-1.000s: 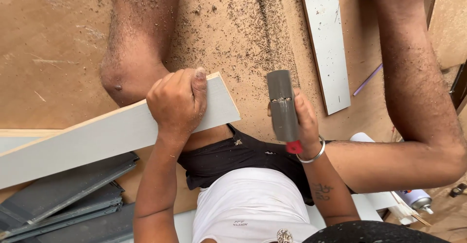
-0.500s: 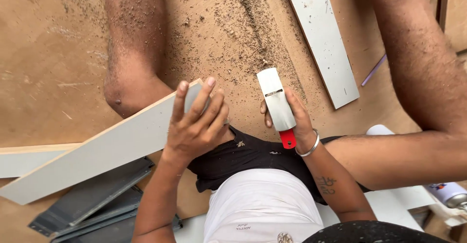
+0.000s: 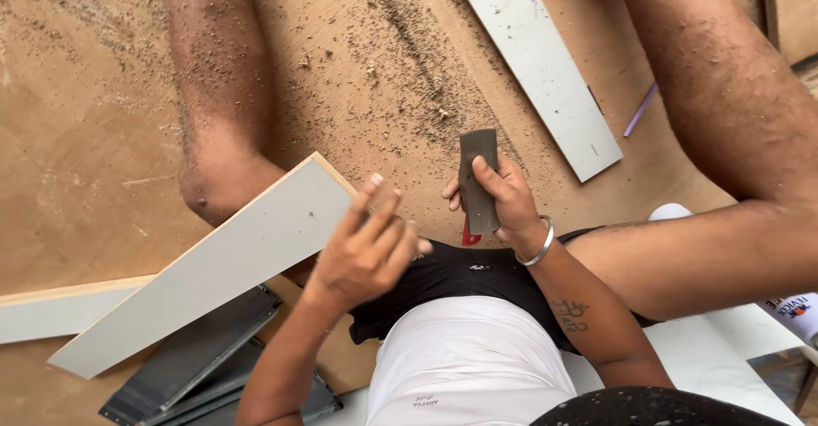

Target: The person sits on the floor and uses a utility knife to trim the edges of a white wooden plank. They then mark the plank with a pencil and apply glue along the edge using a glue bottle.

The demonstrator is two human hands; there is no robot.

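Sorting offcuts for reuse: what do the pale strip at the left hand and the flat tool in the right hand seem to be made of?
The pale strip looks like laminated board: smooth matte grey face, raw tan wood edge showing. The flat tool in the right hand looks like a dark grey blade, perhaps metal, with a red, probably plastic, end; the picture leaves it open. The left hand is at the strip's end.

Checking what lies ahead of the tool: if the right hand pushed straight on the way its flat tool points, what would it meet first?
Probably bare sawdust-strewn board floor; the right hand aims its flat tool up-frame, the light strip lying just right. Depth is unclear.
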